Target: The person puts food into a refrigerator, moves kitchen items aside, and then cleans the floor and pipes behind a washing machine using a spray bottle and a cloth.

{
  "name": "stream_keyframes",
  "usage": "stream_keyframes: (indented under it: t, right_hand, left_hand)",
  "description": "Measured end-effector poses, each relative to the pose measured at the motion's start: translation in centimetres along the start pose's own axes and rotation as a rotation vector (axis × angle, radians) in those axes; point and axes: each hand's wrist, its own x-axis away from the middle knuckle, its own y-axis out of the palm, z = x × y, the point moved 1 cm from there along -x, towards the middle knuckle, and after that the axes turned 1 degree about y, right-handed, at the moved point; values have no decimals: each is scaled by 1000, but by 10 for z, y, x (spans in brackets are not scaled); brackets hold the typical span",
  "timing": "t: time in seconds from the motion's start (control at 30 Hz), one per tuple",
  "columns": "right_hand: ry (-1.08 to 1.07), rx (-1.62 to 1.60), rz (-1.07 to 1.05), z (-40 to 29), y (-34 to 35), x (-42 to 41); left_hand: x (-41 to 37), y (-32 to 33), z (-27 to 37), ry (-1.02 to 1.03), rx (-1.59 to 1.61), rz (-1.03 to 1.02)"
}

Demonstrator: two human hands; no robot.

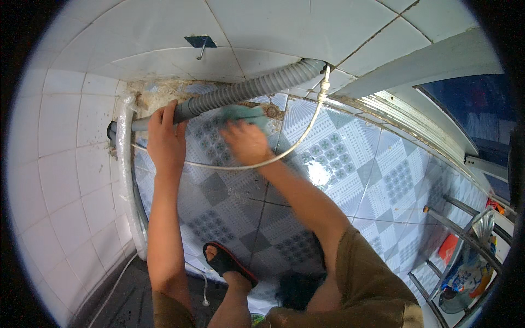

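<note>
My left hand is curled over the smooth grey end of a corrugated drain hose, close to the left wall. The hose slants up from there to a hole low in the tiled back wall. Below it, my right hand, blurred, presses a green cloth to the patterned tile floor. Part of the cloth is hidden under the fingers. Crumbly brown dirt lies along the corner behind the hose. A thin white cable loops from the wall past both hands.
A plastic-wrapped pipe leans along the left wall. A metal hook sticks out of the back wall. To the right are a door track and a metal rack with packets. My sandalled foot stands below the hands.
</note>
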Motion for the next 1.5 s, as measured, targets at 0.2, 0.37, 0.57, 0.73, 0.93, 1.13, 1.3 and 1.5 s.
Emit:
stream_keyframes:
  t: [0.2,0.37,0.57,0.73,0.93,1.13,1.3,1.5]
  right_hand:
    - [385,322,134,102,-72,146]
    - [658,4,601,112,-145,208]
    - [459,-646,-763,-66,-91,157]
    - [-738,-310,-359,-165,55,161]
    - [-175,-203,-92,-99,66,106]
    - [261,295,10,44,-53,135]
    - [810,446,196,141,-121,267]
    - [454,-79,524,84,-143,252]
  left_hand:
    - [5,0,-5,-13,-40,13]
    - [18,12,-8,-57,-29,-65]
    - [28,17,-9,-67,-19,-139]
    - [29,20,-3,0,-51,-78]
    - [31,17,-3,2,-10,-131]
    - [37,18,-14,-9,-30,-150]
    - [42,20,-13,-27,-2,-141]
    - [46,36,-10,-28,3,-117]
